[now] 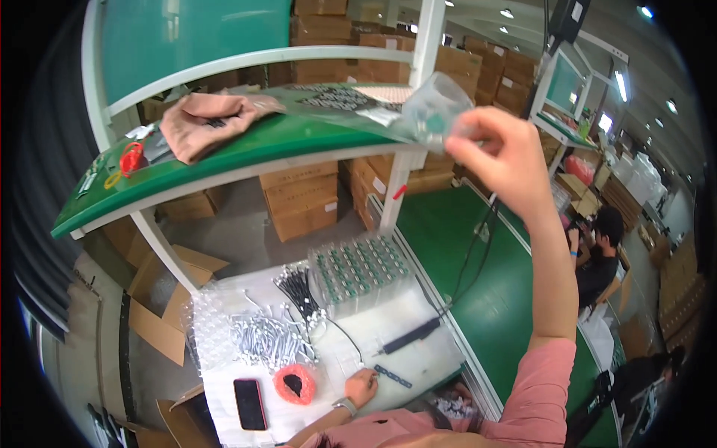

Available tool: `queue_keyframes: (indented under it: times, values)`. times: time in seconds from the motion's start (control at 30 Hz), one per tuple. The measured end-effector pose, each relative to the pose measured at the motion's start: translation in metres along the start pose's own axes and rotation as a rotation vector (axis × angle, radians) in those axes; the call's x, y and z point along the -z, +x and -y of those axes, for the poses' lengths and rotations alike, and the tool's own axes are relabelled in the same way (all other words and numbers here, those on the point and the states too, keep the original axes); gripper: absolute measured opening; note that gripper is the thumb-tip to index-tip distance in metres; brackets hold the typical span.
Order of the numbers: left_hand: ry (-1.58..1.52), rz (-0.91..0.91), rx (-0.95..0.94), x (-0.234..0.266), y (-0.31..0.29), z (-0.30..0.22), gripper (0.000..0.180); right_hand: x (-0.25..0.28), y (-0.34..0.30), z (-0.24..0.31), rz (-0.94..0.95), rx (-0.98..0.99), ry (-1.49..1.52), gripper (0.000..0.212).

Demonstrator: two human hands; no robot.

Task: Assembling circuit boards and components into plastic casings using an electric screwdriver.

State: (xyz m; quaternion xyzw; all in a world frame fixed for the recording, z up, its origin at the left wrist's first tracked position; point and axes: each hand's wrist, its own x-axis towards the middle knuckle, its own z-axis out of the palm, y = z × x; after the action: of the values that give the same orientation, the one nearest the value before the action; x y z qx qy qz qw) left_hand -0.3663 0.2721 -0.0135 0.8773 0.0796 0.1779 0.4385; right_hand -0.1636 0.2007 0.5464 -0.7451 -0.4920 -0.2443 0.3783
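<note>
My right hand [497,153] is raised at the right end of the upper shelf, thumb and fingers pinched against the side of a clear plastic cup [435,101]. Something greenish shows through the cup's wall. Low on the white worktop, my left hand [361,387] rests with curled fingers beside a narrow dark strip with holes [393,376]. A thin black cable [345,334] runs down to those fingers; whether they hold its end or the strip, I cannot tell. A dark pen-shaped tool with a cord [411,337] lies beyond the strip.
Trays of small green circuit boards [360,270] stand at the back, beside black cables [297,291] and white cables [269,337]. Nearer are a pink foam-wrapped roll [294,384] and a phone [250,404]. The green shelf [299,140] carries a pink cloth [213,123]. A co-worker [601,254] sits at right.
</note>
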Motion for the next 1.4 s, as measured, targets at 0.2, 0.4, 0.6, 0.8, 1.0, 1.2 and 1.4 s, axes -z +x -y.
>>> queue_keyframes:
  times: [0.2,0.4,0.6,0.8,1.0,1.2,1.4]
  values:
    - [0.029,-0.007,-0.028,-0.003,0.000,0.008,0.015,0.001,-0.096,0.018,0.003,0.192,-0.234,0.024]
    - [0.075,0.010,-0.010,-0.003,0.004,0.001,0.015,0.005,-0.139,0.022,0.008,0.196,-0.369,0.028]
    - [0.093,0.022,-0.008,-0.005,0.006,-0.001,0.015,0.005,-0.150,0.009,-0.050,0.260,-0.368,0.028]
    - [0.106,0.014,-0.018,-0.005,0.005,-0.002,0.016,0.000,-0.151,0.003,-0.089,0.304,-0.342,0.027]
    - [0.095,0.010,-0.033,-0.005,0.006,0.000,0.016,-0.008,-0.148,-0.005,-0.138,0.347,-0.346,0.027]
    - [0.074,0.033,-0.005,0.001,0.004,-0.006,0.018,-0.017,-0.154,-0.010,-0.243,0.373,-0.336,0.027]
    - [-0.232,-0.016,0.069,0.064,0.054,-0.100,0.017,-0.024,-0.163,-0.014,-0.172,0.306,-0.273,0.027]
